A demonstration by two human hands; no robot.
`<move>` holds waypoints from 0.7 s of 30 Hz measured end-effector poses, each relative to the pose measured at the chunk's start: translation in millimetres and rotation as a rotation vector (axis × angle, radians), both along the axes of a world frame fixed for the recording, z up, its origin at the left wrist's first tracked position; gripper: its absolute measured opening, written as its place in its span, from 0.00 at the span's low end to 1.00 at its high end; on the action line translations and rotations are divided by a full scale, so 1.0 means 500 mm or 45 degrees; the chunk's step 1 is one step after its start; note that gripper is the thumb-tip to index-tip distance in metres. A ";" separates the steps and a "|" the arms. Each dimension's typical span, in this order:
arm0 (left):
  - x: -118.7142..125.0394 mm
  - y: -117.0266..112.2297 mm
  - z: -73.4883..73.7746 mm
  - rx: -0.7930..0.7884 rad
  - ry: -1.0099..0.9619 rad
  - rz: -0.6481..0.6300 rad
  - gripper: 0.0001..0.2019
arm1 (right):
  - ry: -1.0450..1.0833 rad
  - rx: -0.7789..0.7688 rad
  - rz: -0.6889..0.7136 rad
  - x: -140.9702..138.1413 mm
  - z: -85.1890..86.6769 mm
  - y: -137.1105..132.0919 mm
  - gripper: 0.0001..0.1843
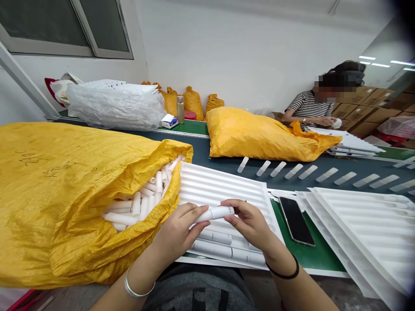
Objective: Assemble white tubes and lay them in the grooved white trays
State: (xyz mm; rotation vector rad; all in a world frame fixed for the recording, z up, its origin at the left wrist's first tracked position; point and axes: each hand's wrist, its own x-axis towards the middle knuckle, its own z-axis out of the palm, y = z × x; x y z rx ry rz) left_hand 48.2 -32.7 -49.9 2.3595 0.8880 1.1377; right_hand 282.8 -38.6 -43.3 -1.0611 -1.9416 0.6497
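Note:
A white plastic tube (218, 212) is held level between my two hands. My left hand (183, 226) pinches its left end, and my right hand (248, 220) grips the right end, where small dark print shows. Under my hands lies a white ridged tray (223, 181). Several white printed tubes (212, 248) rest in its grooves near the front edge. To the left, an open yellow woven sack (81, 172) spills into view a heap of plain white tubes (142, 205).
A phone (296, 220) lies right of the tray, beside stacked ridged trays (363, 229). Behind runs a dark belt (227, 166) with a row of white tubes (293, 171) and another yellow sack (259, 134). A person (311, 103) in a striped shirt works at the far right.

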 end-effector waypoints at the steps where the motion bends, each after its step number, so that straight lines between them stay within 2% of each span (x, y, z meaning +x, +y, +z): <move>1: 0.001 0.000 -0.002 -0.001 0.010 -0.008 0.22 | -0.004 0.025 0.022 -0.004 0.000 -0.002 0.14; 4: 0.006 -0.005 -0.009 -0.085 -0.049 -0.021 0.31 | 0.021 0.104 0.084 -0.022 -0.002 -0.014 0.14; 7: 0.008 -0.015 -0.015 -0.214 -0.199 -0.067 0.33 | 0.012 0.120 0.071 -0.041 -0.016 -0.022 0.14; 9: 0.003 -0.020 -0.012 -0.274 -0.202 -0.132 0.34 | -0.103 0.114 0.113 -0.050 -0.030 -0.009 0.15; 11: -0.010 -0.017 -0.005 -0.257 -0.094 -0.146 0.36 | -0.315 0.110 0.133 -0.052 -0.044 0.029 0.15; 13: -0.037 -0.002 0.004 -0.165 0.034 0.006 0.36 | -0.539 0.047 -0.029 -0.044 -0.054 0.094 0.12; 16: -0.107 0.041 0.008 -0.103 0.177 0.539 0.26 | -0.682 -0.100 -0.427 -0.007 -0.058 0.224 0.11; 18: -0.160 0.072 0.003 -0.239 0.404 0.823 0.19 | -0.677 -0.172 -0.617 0.027 -0.060 0.309 0.13; 21: -0.217 0.098 -0.011 -0.600 0.900 0.942 0.18 | -0.714 -0.386 -0.781 0.069 -0.072 0.403 0.13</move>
